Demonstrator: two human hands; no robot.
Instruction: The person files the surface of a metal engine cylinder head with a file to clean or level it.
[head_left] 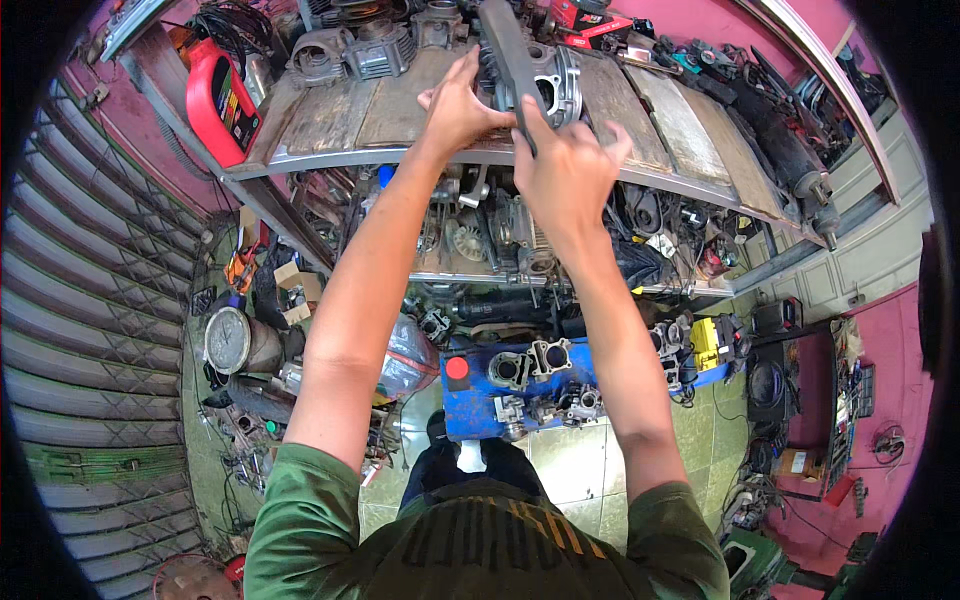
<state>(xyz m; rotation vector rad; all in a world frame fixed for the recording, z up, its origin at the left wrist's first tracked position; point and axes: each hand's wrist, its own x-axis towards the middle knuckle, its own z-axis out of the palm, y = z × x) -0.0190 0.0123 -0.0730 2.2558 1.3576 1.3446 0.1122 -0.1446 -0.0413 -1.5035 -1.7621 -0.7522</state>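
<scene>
Right hand (565, 170) grip closed on grey bar (508, 60), left hand (458, 105) touching engine cylinder (545, 85)

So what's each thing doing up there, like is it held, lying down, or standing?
Left hand: grip on the engine cylinder.
Right hand: grip shut on the grey bar.
Engine cylinder: resting on the top shelf, touched by the left hand.
Grey bar: held, lying across the cylinder.
Red jug: tilted at the shelf's left end.
Blue bench: on the floor, loaded with engine parts.

Hands at the top shelf.
My left hand (460, 105) and right hand (567, 170) grip a grey engine cylinder (545, 85) on the wooden shelf (350, 115).
</scene>
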